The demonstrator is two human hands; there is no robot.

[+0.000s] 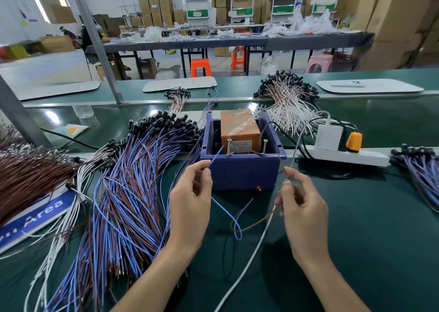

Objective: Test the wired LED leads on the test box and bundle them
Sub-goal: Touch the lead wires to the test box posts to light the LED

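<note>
Hundreds of blue-and-brown LED leads (133, 193) fan out at nine o'clock of the blue test box (242, 171). The left hand (190, 207) pinches one lead's blue wire (215, 156) just below its tip, and the right hand (301, 207) pinches its brown wire (256, 222). A tip slipping off its contact could wrongly fail a good lead. The box holds an orange taped block (238, 131); two screws (229, 146) stand at its front rim. At six o'clock an LED (259, 188) glows orange.
</note>
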